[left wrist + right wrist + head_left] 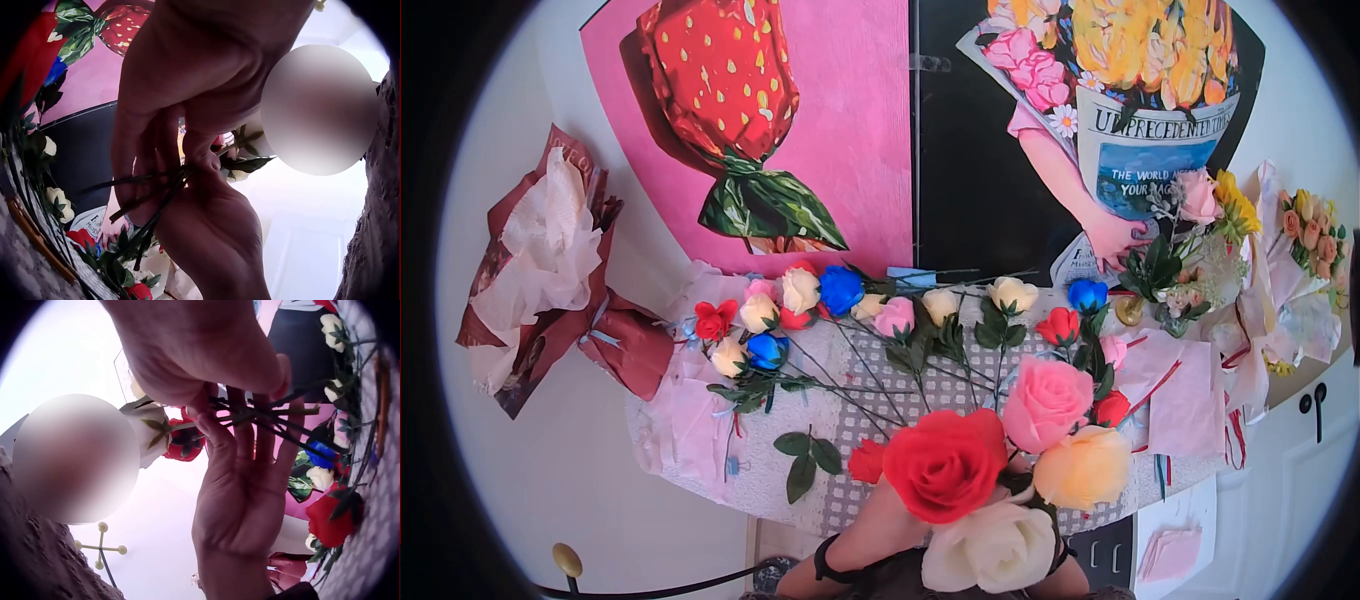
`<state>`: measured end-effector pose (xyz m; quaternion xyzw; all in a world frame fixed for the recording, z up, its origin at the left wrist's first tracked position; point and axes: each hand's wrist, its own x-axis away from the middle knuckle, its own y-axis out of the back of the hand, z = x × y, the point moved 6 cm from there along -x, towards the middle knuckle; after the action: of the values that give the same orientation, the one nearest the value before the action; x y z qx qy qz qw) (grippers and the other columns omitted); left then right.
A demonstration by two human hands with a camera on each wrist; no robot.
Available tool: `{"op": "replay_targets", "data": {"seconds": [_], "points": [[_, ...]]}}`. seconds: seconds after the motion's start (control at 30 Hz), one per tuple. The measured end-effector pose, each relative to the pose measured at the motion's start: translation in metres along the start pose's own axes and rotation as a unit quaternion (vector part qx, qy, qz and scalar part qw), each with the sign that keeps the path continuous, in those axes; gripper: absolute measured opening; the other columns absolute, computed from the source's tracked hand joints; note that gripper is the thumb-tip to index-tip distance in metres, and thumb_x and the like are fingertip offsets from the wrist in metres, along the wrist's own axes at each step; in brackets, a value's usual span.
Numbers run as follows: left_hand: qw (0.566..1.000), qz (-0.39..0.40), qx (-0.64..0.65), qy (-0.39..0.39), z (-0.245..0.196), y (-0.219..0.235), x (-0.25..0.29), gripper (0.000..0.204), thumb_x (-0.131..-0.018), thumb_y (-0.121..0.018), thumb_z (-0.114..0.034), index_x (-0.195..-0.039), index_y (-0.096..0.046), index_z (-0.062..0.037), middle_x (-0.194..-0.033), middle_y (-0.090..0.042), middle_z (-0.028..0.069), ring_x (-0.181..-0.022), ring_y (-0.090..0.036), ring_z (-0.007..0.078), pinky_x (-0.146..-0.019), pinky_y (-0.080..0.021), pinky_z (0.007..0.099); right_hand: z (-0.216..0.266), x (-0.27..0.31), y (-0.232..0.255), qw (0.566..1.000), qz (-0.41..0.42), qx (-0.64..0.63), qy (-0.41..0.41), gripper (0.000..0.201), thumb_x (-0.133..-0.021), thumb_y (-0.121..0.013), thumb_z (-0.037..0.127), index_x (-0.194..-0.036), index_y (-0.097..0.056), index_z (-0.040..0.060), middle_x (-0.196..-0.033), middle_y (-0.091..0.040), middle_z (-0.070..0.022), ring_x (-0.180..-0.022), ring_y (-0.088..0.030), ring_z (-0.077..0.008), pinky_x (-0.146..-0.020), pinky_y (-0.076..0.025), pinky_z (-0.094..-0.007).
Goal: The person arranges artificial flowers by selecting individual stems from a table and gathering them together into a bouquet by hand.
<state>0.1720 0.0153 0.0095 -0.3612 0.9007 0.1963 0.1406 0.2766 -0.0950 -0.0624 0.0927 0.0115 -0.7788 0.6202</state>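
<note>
A small bunch of large artificial roses is held up close to the head camera: a red rose (945, 465), a pink rose (1048, 403), a peach rose (1085, 467) and a white rose (988, 545). Beneath the blooms, both hands meet around the gathered green stems (269, 415). My left hand (240, 494), with a dark band at its wrist, pinches the stems near the thumb, its other fingers extended behind them. From the opposite side my right hand (194, 356) grips the same stems with bent fingers. In the head view the blooms hide most of both hands.
Along the table (800, 500) lies a row of smaller roses, including a blue rose (841, 290) and a cream rose (1012, 294). Pink wrapping sheets (1190, 400) lie at right. A dark red wrapped paper bouquet (630, 345) is at left; paintings (850, 120) stand behind.
</note>
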Motion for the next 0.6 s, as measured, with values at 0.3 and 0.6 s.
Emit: {"op": "replay_targets", "data": {"seconds": [0.3, 0.6], "points": [[0.962, 0.038, 0.204, 0.176, 0.054, -0.014, 0.029, 0.036, -0.084, -0.068, -0.006, -0.118, -0.060, -0.0035, -0.115, -0.061, 0.0103, -0.104, -0.059, 0.0226, -0.089, -0.046, 0.0343, 0.027, -0.014, 0.002, 0.996, 0.070, 0.036, 0.035, 0.034, -0.086, -0.061, 0.012, -0.118, -0.055, 0.0004, -0.117, -0.057, -0.0151, -0.109, -0.053, -0.0273, -0.097, -0.040, -0.0377], [0.968, 0.006, 0.184, 0.170, 0.026, 0.008, 0.028, 0.037, -0.077, -0.074, -0.006, -0.113, -0.064, -0.0016, -0.104, -0.068, 0.0071, -0.094, -0.064, 0.0130, -0.083, -0.050, 0.0285, 0.029, -0.024, -0.013, 0.987, 0.085, 0.130, -0.037, 0.050, -0.084, -0.063, 0.016, -0.123, -0.041, -0.0061, -0.110, -0.055, -0.0223, -0.107, -0.054, -0.0346, -0.092, -0.042, -0.0409]]}}
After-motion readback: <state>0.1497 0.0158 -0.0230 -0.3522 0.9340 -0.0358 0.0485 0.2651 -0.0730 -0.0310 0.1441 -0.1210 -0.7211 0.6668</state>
